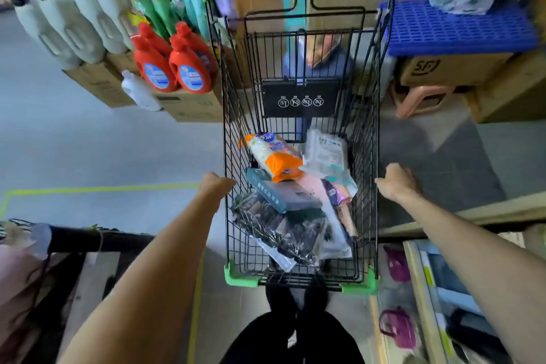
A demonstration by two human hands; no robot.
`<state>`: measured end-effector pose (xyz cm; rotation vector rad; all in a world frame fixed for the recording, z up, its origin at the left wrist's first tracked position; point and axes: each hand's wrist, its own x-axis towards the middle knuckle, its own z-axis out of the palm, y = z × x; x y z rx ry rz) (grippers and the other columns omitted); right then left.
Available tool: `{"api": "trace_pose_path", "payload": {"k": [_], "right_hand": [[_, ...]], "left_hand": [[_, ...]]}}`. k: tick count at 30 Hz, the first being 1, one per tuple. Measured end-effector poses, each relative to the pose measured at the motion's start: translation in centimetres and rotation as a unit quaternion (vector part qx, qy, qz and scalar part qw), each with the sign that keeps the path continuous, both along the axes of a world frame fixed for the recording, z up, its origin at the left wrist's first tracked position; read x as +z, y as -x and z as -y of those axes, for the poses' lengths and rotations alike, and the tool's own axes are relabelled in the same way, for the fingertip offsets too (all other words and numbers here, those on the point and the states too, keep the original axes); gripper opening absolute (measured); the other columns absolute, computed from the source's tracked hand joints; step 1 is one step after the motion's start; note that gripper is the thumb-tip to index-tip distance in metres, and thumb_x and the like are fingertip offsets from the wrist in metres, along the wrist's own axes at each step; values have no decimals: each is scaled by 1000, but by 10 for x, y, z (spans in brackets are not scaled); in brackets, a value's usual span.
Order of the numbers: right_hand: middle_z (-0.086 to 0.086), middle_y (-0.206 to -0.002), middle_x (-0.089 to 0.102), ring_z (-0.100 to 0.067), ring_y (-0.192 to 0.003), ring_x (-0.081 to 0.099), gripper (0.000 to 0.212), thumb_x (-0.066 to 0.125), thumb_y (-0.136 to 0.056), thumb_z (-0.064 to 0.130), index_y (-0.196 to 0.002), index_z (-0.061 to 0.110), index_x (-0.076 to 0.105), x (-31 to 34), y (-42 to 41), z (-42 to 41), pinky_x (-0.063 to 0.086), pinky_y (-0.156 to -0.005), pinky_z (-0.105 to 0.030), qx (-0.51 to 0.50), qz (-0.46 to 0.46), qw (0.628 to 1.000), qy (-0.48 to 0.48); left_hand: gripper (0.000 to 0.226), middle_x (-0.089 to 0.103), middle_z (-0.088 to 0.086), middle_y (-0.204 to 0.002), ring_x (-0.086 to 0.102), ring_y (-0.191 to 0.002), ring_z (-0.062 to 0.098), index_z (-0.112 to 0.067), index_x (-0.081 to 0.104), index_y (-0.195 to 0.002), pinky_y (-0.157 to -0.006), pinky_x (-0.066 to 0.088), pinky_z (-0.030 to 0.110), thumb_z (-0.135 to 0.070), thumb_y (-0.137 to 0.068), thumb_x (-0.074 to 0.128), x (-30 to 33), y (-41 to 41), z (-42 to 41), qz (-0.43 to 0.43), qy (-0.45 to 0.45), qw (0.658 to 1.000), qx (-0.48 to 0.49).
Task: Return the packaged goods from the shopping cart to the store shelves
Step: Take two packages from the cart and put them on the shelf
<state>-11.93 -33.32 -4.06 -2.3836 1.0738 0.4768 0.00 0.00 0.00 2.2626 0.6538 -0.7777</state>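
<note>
The left hand (217, 183) curls over the left rim of the shopping cart (373, 115), and the right hand (397, 182) grips the right rim. Between them in the basket lie the packaged goods: an orange packet (273, 155), a dark box (283, 193) with unreadable print, and a clear bag (326, 151). Far right, a cardboard box (452, 68) reads "SF".

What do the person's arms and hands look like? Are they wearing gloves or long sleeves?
No gloves and no long sleeves show. Both forearms are bare from the bottom edge of the picture up to the wrists. The left hand and the right hand are bare too, with no watch, bracelet or ring visible. The fingers are mostly hidden from this view. Lower down, dark trousers show.
</note>
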Motion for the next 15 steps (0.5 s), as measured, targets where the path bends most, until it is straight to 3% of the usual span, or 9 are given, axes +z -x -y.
{"api": "trace_pose_path", "payload": {"k": [2, 3, 5, 8, 11, 15], "right_hand": [[-23, -118, 66, -40, -110, 63, 23, 60, -91, 17, -109, 3, 65, -21, 15, -9, 50, -84, -38, 7, -25, 1000, -2], [-22, -114, 68, -40, -106, 64, 19, 59, -90, 14, -106, 6, 66, -30, 24, -15, 50, -80, -37, 13, -17, 1000, -9], [-22, -100, 71, -40, -97, 66, 11, 57, -88, 9, -95, 10, 66, -50, 39, -26, 44, -68, -34, -3, 4, 1000, -13], [-22, -87, 70, -41, -89, 67, 7, 59, -85, 8, -78, 7, 61, -60, 43, -22, 40, -63, -33, -7, 38, 999, 14], [-23, -90, 71, -41, -92, 67, 0, 66, -83, 6, -83, 6, 66, -63, 48, -19, 46, -68, -34, 19, 36, 999, 28], [-19, -94, 71, -40, -91, 66, 18, 61, -78, -1, -92, 11, 63, -72, 76, -43, 54, -74, -40, 28, 33, 998, 56]], "left_hand": [[22, 46, 9, -80, 45, -82, 23, 2, 44, -94, -65, 40, 28, -11, -95, 62, -22, 15, -6, -44, -25, 998, -34], [19, 49, 10, -84, 45, -82, 22, 3, 47, -98, -63, 39, 25, -10, -95, 60, -33, 24, -13, -65, -41, 996, -55], [31, 56, 17, -96, 49, -81, 23, 11, 53, -117, -66, 42, 29, -12, -96, 57, -63, 43, -20, -77, -64, 989, -104], [27, 63, 23, -109, 61, -98, 35, 3, 51, -120, -82, 48, 41, -8, -95, 50, -88, 59, -30, -5, -179, 966, -187], [25, 65, 22, -109, 63, -101, 39, -2, 48, -115, -83, 51, 42, 0, -90, 47, -103, 68, -44, 39, -232, 937, -258], [25, 64, 22, -110, 62, -101, 39, -3, 49, -115, -81, 50, 41, -2, -91, 46, -103, 81, -58, 35, -233, 930, -282]]}}
